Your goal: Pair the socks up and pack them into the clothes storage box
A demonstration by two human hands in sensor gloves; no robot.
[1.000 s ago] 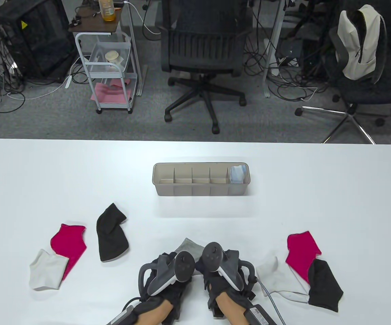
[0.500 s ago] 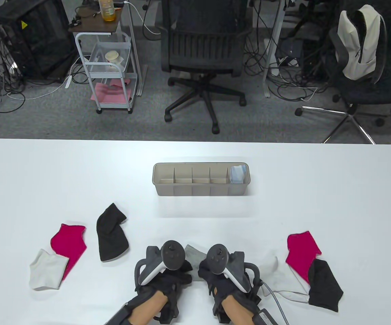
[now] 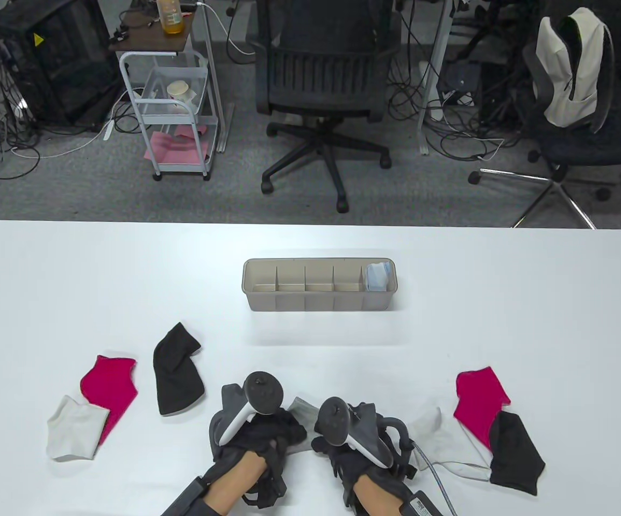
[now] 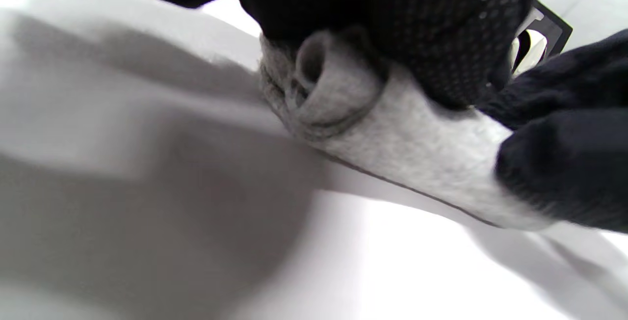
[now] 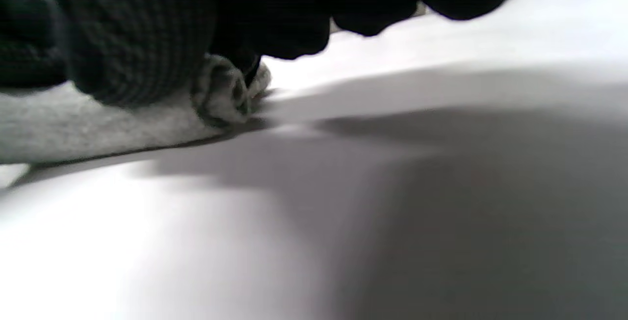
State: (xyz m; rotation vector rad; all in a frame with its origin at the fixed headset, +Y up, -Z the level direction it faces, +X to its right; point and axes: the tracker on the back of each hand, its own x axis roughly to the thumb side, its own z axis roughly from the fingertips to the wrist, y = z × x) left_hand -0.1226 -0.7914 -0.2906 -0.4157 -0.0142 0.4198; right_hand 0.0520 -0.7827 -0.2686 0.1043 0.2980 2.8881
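grey socks (image 3: 304, 409) at table's (image 3: 310, 242) near edge, rolled further than a second ago | left hand (image 3: 261, 436), right hand (image 3: 343, 442) both curled on roll | box (image 3: 318, 303) next

Close under our left hand (image 4: 392, 20) lies a grey sock (image 4: 392, 143), rolled up at the end nearest our fingers, its layers coiled into a small spiral with an open fold at the top. Our dotted black glove fingers (image 4: 441, 40) curl over that roll from above and press on it. Off to the side, our right hand (image 4: 564, 163) in its dark glove rests on the flat, unrolled stretch of the same sock. Beneath everything is the white table (image 4: 147, 187), darkened by a broad soft shadow below and beside our hand. The picture is blurred at the edges.
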